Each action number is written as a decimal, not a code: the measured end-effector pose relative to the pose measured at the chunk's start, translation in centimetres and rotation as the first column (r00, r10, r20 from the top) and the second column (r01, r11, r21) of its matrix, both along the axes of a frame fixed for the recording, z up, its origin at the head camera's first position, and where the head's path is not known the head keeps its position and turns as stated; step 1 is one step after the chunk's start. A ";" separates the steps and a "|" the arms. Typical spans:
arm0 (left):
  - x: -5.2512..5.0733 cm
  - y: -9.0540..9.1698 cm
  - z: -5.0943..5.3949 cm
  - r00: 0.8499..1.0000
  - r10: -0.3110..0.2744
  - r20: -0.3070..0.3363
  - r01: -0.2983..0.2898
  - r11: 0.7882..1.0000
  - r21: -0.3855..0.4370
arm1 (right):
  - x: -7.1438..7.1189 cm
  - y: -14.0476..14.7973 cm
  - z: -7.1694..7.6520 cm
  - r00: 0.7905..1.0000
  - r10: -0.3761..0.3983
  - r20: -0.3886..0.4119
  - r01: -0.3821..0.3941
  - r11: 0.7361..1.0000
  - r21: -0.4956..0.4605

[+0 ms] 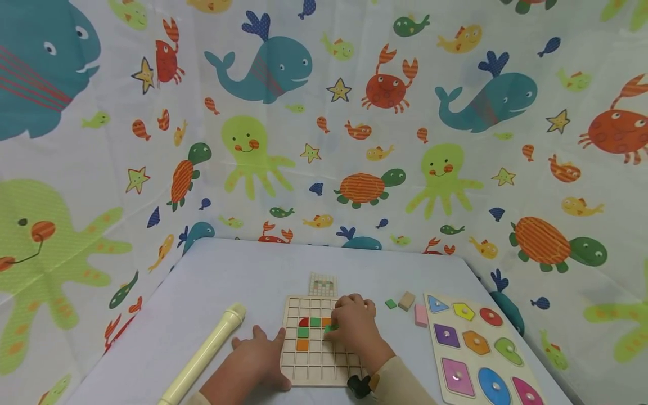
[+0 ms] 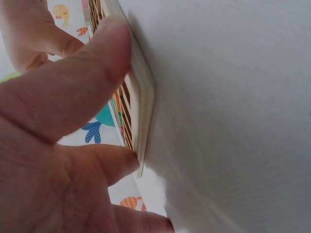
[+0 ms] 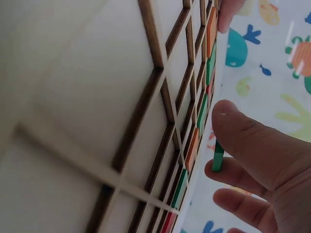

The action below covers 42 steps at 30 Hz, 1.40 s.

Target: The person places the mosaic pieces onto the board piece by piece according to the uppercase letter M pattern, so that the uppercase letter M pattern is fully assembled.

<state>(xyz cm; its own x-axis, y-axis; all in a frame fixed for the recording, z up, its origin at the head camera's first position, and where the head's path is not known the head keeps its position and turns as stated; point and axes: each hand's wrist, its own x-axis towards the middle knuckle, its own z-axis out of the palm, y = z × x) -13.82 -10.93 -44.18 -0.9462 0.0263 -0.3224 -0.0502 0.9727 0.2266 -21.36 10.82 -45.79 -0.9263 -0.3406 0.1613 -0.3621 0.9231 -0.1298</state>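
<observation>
A wooden grid board (image 1: 315, 372) lies on the table with several red, green and orange tiles in its cells, among them an orange tile (image 1: 302, 345). My right hand (image 1: 356, 323) is above the board's right half. In the right wrist view, a small green tile (image 3: 218, 160) is pinched between its thumb and a finger, just off the grid. My left hand (image 1: 255, 360) rests at the board's left edge, fingers spread. Its thumb (image 2: 114, 46) and a fingertip touch the board's rim in the left wrist view. Some cells are hidden behind my right hand.
A small pattern card (image 1: 323, 284) lies behind the board. To the right are a loose green tile (image 1: 390, 304), a wooden block (image 1: 406, 300), a pink block (image 1: 421, 315) and a shape puzzle (image 1: 486, 368). A yellow tube (image 1: 205, 351) lies at the left.
</observation>
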 end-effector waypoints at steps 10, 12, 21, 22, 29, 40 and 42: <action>-0.1 -0.2 -0.2 1.000 0.003 -0.003 -0.003 1.000 0.008 | -0.6 -1.7 0.1 0.999 -0.029 0.044 0.026 0.997 0.066; 0.0 -0.1 -0.2 1.000 0.001 -0.008 -0.001 1.000 0.006 | -0.5 -1.8 0.1 0.998 -0.045 0.048 0.041 0.996 0.073; 0.0 -0.1 -0.2 1.000 0.005 -0.013 -0.005 1.000 -0.001 | 0.6 -2.2 0.5 0.997 -0.030 0.076 0.021 0.993 0.115; 0.0 0.0 -0.2 1.000 0.007 -0.013 -0.007 1.000 -0.001 | 0.6 -2.2 0.5 0.997 -0.031 0.067 0.022 0.992 0.124; 0.0 0.0 -0.3 1.000 0.010 -0.006 -0.010 1.000 0.001 | 0.3 -2.2 0.4 0.998 -0.044 0.033 0.039 0.989 0.142; 0.0 -0.1 -0.5 1.000 -0.005 -0.024 0.004 1.000 -0.017 | 0.3 -2.2 0.3 0.999 -0.031 0.022 0.028 0.990 0.136; 0.0 -0.1 -0.5 1.000 -0.004 -0.023 0.004 1.000 -0.015 | 0.4 -2.2 0.3 0.999 -0.031 0.019 0.029 0.990 0.136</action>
